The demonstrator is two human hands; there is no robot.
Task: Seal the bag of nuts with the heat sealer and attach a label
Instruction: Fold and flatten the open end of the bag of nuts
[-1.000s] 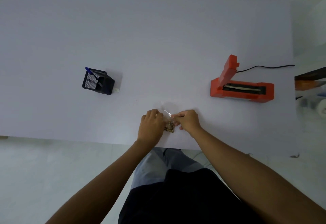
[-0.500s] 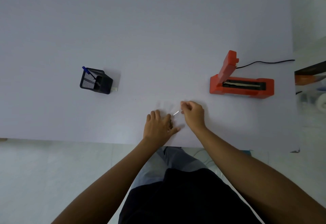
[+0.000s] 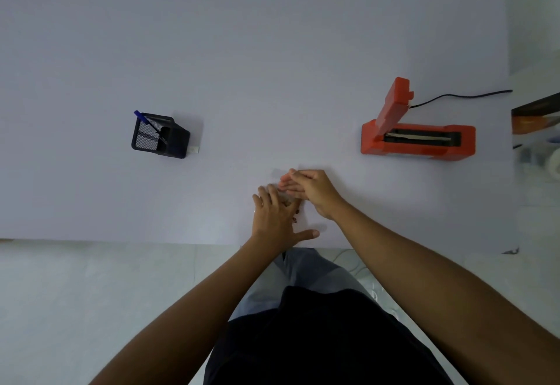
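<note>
A small clear bag of nuts [image 3: 291,202] lies flat on the white table [image 3: 272,66] near its front edge, mostly hidden under my hands. My left hand [image 3: 277,218] lies flat on the bag with fingers spread and thumb out to the right. My right hand [image 3: 309,189] presses straight fingers onto the bag's far end, just above the left hand. The orange heat sealer [image 3: 418,139] stands to the right with its lid raised and the sealing strip showing. A small white label [image 3: 194,150] lies beside the pen holder.
A black mesh pen holder [image 3: 160,135] with a blue pen [image 3: 145,118] stands at the left. The sealer's black cord [image 3: 460,96] runs off to the right edge. Shelves with boxes and rolls [image 3: 539,142] sit beyond the table's right side.
Both hands went from pinching the bag's top to lying flat on it. The bag has been laid down and the right hand's fingers have straightened over its far end.
</note>
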